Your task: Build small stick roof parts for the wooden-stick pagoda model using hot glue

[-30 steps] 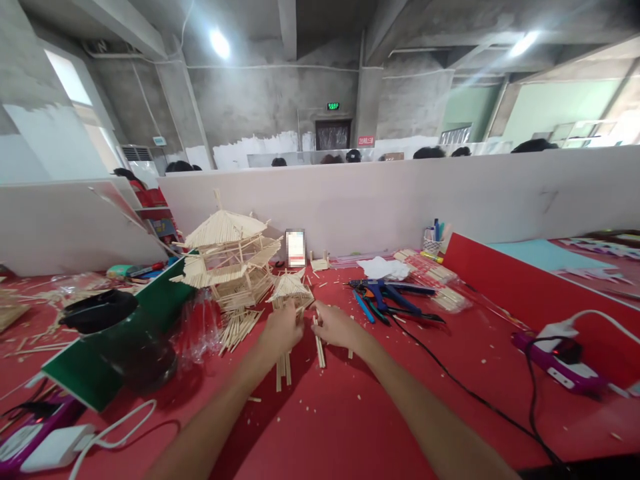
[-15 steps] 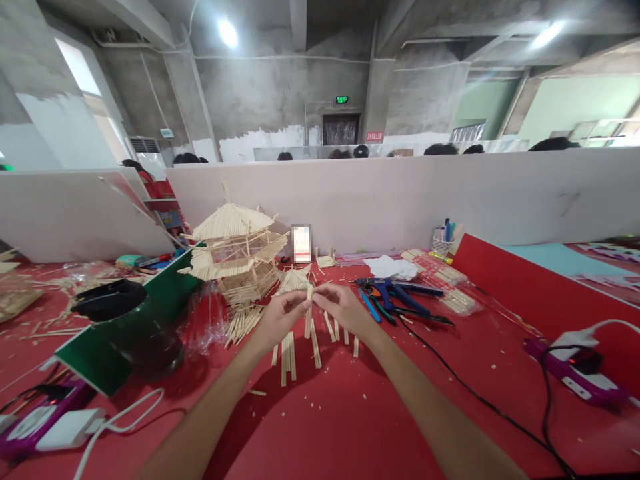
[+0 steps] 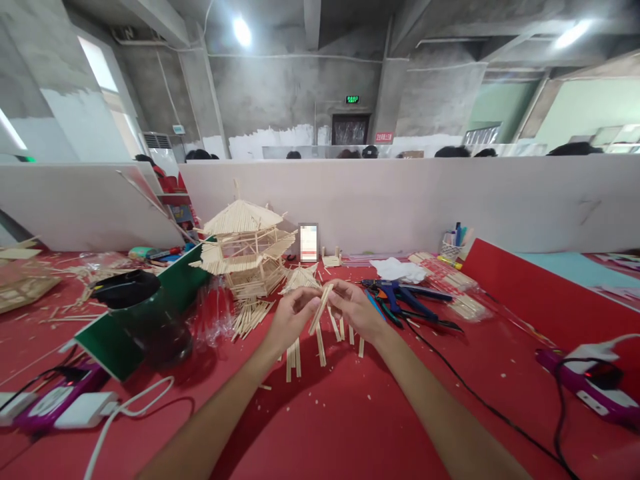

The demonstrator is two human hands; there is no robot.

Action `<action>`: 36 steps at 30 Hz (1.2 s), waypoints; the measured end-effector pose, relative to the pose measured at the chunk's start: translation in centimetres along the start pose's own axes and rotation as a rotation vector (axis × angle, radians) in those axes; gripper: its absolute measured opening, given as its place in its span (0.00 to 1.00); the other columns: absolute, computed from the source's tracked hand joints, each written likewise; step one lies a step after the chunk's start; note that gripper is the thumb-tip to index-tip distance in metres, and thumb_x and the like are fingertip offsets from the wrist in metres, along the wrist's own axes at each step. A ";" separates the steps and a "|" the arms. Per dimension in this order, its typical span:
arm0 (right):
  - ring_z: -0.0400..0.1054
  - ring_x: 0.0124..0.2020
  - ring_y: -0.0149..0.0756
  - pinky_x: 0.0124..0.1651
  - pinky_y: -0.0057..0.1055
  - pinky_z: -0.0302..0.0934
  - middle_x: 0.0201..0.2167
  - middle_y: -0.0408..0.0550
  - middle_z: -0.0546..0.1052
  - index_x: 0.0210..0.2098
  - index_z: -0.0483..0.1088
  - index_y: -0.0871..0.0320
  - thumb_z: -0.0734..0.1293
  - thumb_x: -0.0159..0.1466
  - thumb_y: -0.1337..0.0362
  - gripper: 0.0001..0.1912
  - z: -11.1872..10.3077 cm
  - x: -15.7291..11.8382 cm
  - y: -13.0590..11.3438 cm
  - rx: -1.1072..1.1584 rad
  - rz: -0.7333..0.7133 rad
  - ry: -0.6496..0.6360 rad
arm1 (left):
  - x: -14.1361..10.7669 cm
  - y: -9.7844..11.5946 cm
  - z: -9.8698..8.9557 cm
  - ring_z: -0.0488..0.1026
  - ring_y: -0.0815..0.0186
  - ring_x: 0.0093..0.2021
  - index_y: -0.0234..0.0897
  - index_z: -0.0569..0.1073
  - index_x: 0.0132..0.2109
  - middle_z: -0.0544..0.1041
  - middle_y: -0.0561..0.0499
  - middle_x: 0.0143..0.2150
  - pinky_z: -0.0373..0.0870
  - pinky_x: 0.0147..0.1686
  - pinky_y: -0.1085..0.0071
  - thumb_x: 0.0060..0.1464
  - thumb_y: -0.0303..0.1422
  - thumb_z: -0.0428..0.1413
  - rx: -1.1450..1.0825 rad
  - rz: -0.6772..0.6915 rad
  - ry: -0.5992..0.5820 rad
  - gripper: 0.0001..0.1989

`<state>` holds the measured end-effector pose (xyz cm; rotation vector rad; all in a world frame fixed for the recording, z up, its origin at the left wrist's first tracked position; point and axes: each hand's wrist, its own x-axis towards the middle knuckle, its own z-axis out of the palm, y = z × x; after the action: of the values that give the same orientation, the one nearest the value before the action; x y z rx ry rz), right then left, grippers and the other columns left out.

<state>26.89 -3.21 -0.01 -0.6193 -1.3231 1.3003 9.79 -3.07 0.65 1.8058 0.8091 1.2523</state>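
over the red tabletop (image 3: 320, 427), to the right of the tiered stick pavilion (image 3: 243, 220) and nearer us, we pinch a slim wooden-stick bundle (image 3: 320, 312) with left hand (image 3: 296, 312) and right hand (image 3: 359, 312), seemingly to keep it aligned, and it now slants where it hung nearly upright half a second ago.

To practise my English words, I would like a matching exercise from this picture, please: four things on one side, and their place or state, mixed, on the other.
Things:
1. Raised wood
2. Phone
3. Tissue
4. Jug

Place or state:
A. white and crumpled, near the blue-handled tools
B. dark, with a black top
C. between the left hand and the right hand
D. standing upright, its screen lit

Right pairs: 1-C, 2-D, 3-A, 4-B
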 end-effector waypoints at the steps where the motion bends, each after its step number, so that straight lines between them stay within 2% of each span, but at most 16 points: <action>1: 0.54 0.22 0.24 0.22 0.22 0.53 0.27 0.39 0.69 0.34 0.72 0.57 0.74 0.56 0.52 0.16 -0.1 0.0 0.0 0.040 0.010 -0.025 | 0.0 0.0 0.1 0.75 0.63 0.39 0.35 0.76 0.42 0.79 0.48 0.40 0.70 0.41 0.70 0.56 0.43 0.59 -0.028 -0.009 0.013 0.15; 6: 0.58 0.24 0.26 0.23 0.21 0.51 0.27 0.39 0.69 0.35 0.71 0.56 0.75 0.56 0.52 0.17 -0.3 -0.1 0.1 0.120 0.016 -0.069 | -0.2 -0.1 0.4 0.73 0.67 0.31 0.36 0.72 0.36 0.77 0.52 0.30 0.70 0.33 0.72 0.50 0.44 0.64 -0.126 -0.083 -0.043 0.17; 10: 0.59 0.24 0.26 0.24 0.23 0.51 0.28 0.41 0.71 0.35 0.72 0.56 0.75 0.56 0.52 0.16 -0.7 0.0 0.3 0.080 -0.013 -0.075 | -0.5 0.3 0.6 0.75 0.67 0.31 0.35 0.73 0.36 0.78 0.51 0.32 0.72 0.34 0.71 0.51 0.41 0.64 -0.055 -0.057 -0.028 0.14; 15: 0.53 0.21 0.24 0.23 0.24 0.47 0.26 0.40 0.71 0.33 0.72 0.57 0.75 0.55 0.51 0.17 -1.7 0.2 0.8 0.007 -0.107 -0.070 | -1.2 0.8 0.8 0.76 0.67 0.33 0.36 0.76 0.38 0.80 0.50 0.35 0.72 0.37 0.72 0.57 0.34 0.59 0.222 0.150 0.019 0.06; 20: 0.55 0.23 0.27 0.25 0.25 0.49 0.25 0.41 0.69 0.32 0.71 0.57 0.75 0.54 0.48 0.20 -1.6 0.1 0.8 -0.080 -0.154 -0.039 | -1.5 0.7 0.8 0.74 0.70 0.30 0.38 0.76 0.39 0.80 0.52 0.33 0.70 0.33 0.75 0.59 0.29 0.56 0.469 0.377 0.067 0.04; 31: 0.55 0.25 0.27 0.26 0.24 0.51 0.31 0.43 0.70 0.37 0.71 0.55 0.71 0.61 0.51 0.14 -1.0 -0.2 1.5 -0.097 -0.248 -0.080 | -1.5 0.5 0.6 0.72 0.71 0.26 0.38 0.72 0.35 0.78 0.53 0.29 0.67 0.29 0.76 0.58 0.26 0.54 0.764 0.613 0.143 0.04; 36: 0.56 0.25 0.27 0.25 0.24 0.52 0.33 0.45 0.72 0.37 0.70 0.56 0.71 0.61 0.49 0.17 -0.6 -0.3 1.4 -0.104 -0.241 -0.058 | -1.6 0.5 0.4 0.74 0.69 0.28 0.38 0.72 0.36 0.78 0.53 0.29 0.68 0.31 0.75 0.57 0.24 0.53 0.817 0.666 0.139 0.05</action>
<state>27.03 -2.95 -1.55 -0.4798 -1.4714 1.0657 9.74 -4.74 0.34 2.8329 0.9068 1.6042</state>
